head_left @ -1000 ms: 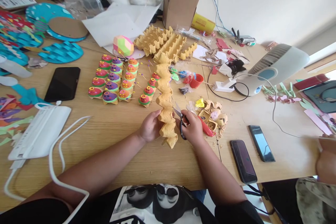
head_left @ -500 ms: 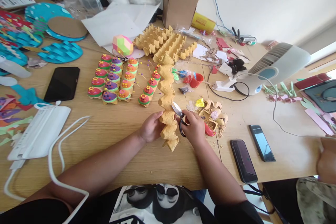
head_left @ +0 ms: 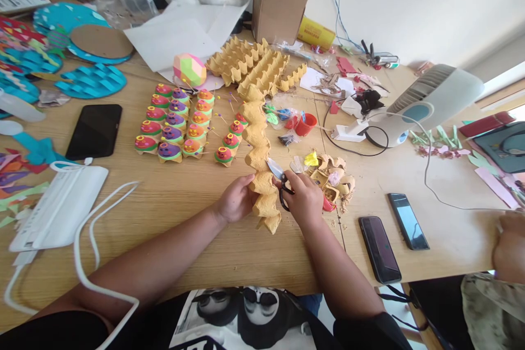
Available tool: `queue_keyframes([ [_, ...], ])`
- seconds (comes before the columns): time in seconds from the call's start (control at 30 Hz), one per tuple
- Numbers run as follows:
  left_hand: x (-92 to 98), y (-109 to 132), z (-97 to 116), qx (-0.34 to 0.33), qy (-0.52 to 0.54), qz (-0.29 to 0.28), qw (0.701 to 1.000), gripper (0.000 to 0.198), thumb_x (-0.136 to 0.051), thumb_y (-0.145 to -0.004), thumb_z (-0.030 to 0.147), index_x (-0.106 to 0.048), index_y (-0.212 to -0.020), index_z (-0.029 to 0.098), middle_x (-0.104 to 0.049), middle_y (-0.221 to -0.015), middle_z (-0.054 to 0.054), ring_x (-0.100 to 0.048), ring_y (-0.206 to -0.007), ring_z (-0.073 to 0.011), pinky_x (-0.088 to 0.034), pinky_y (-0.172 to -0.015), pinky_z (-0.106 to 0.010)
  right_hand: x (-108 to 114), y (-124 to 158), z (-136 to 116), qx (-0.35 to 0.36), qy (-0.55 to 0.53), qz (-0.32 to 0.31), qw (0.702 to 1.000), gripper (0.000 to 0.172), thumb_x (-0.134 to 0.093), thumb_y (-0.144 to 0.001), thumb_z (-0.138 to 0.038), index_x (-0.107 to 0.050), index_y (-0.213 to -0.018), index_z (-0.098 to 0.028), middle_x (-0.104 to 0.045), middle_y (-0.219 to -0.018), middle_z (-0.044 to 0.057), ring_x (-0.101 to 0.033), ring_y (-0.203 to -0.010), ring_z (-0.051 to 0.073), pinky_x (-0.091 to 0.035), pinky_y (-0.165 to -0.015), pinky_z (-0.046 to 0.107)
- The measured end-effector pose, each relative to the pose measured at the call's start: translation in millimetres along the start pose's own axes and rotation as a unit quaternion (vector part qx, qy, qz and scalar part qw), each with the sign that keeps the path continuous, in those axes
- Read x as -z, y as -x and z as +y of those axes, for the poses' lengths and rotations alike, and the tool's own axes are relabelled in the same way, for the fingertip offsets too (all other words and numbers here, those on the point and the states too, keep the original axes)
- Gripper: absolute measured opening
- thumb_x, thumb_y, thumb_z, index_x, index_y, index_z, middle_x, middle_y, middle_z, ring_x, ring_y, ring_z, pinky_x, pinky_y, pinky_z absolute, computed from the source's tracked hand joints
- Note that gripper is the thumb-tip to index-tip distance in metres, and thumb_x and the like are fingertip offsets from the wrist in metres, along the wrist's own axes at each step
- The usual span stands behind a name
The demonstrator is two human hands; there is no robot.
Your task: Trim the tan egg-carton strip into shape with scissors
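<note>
My left hand [head_left: 238,198] grips the near part of a long yellow egg-carton strip [head_left: 257,145] from its left side, fingers partly hidden behind it. In my right hand [head_left: 304,197] is a pair of scissors [head_left: 283,183] with black handles. Their blades touch the strip's right edge, close to a valley between two humps; how deep they reach into it I cannot tell. Just beyond, on the left, stand rows of decorated egg cups with clay faces, among them a purple row [head_left: 173,134] and a red row [head_left: 148,127]. Several colour-headed pins [head_left: 221,116] lie beside them.
Uncut egg trays [head_left: 246,65] lie at the back. Carton scraps [head_left: 334,178] and a red cup [head_left: 305,124] are right of the strip. Two phones [head_left: 380,250] lie at front right, near a white fan [head_left: 437,104]. A power bank [head_left: 61,205] with a cable sits left. Another person's hand [head_left: 511,240] rests far right.
The far half of the egg-carton strip has swung slightly left, bending at the scissors, while its near end has shifted a little right. Both hands keep their hold. The camera view has shifted slightly.
</note>
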State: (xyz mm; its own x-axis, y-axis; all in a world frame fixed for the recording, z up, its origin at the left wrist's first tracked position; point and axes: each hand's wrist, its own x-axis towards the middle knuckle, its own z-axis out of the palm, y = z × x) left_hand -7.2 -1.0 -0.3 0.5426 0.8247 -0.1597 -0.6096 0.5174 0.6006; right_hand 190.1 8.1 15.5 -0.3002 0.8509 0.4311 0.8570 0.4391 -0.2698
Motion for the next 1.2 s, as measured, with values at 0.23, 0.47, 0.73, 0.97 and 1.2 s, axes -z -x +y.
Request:
queue_keyframes([
  [0.23, -1.2, -0.1, 0.0, -0.011, -0.001, -0.005, 1.0, 0.04, -0.063, -0.084, 0.061, -0.068, -0.093, 0.022, -0.076, -0.081, -0.007, -0.072, -0.084, -0.0297, -0.055, -0.077, -0.044, -0.6, 1.2, 0.6, -0.016, -0.014, -0.011, 1.0, 0.02, -0.064, -0.098, -0.041, -0.074, -0.108, -0.026, -0.068, -0.078, 0.004, -0.06, -0.072, 0.02, -0.036, -0.064, 0.029],
  [0.47, 2.2, 0.2, -1.2, -0.011, -0.017, 0.019, 1.0, 0.043, -0.064, -0.082, 0.063, -0.069, -0.1, 0.025, -0.077, -0.092, -0.008, -0.072, -0.087, -0.0307, -0.055, -0.08, -0.047, -4.8, -6.3, 2.5, -0.146, -0.214, -0.025, 0.966, 0.034, -0.066, -0.092, -0.056, -0.07, -0.099, -0.023, -0.06, -0.066, -0.001, -0.051, -0.057, 0.016, -0.037, -0.056, 0.028],
  [0.73, -0.2, -5.7, -4.8, -0.066, -0.022, 0.068, 0.995, 0.045, -0.069, -0.084, 0.064, -0.069, -0.107, 0.026, -0.078, -0.102, -0.006, -0.071, -0.104, -0.0317, -0.056, -0.089, -0.047, -2.3, -11.2, -1.6, -0.176, -0.411, -0.084, 0.891, 0.036, -0.062, -0.09, -0.055, -0.058, -0.105, -0.023, -0.056, -0.08, -0.001, -0.054, -0.071, 0.016, -0.045, -0.064, 0.027],
  [0.97, -0.4, -8.4, -8.0, -0.104, -0.059, 0.071, 0.99, 0.047, -0.066, -0.089, 0.061, -0.067, -0.117, 0.024, -0.076, -0.114, -0.008, -0.07, -0.11, -0.0276, -0.057, -0.09, -0.039, -2.4, -11.6, -4.4, -0.213, -0.521, -0.111, 0.819, 0.036, -0.069, -0.086, -0.047, -0.054, -0.109, -0.024, -0.064, -0.09, 0.001, -0.06, -0.08, 0.016, -0.05, -0.076, 0.03],
  [1.2, 11.0, -9.1, -15.2, -0.175, -0.211, 0.095, 0.957, 0.048, -0.072, -0.087, 0.058, -0.066, -0.117, 0.02, -0.076, -0.111, -0.006, -0.071, -0.103, -0.0215, -0.054, -0.091, -0.031, -0.1, -13.0, -8.8, -0.208, -0.591, -0.146, 0.765, 0.043, -0.081, -0.08, -0.045, -0.057, -0.11, -0.024, -0.061, -0.087, -0.001, -0.059, -0.08, 0.015, -0.05, -0.078, 0.03],
])
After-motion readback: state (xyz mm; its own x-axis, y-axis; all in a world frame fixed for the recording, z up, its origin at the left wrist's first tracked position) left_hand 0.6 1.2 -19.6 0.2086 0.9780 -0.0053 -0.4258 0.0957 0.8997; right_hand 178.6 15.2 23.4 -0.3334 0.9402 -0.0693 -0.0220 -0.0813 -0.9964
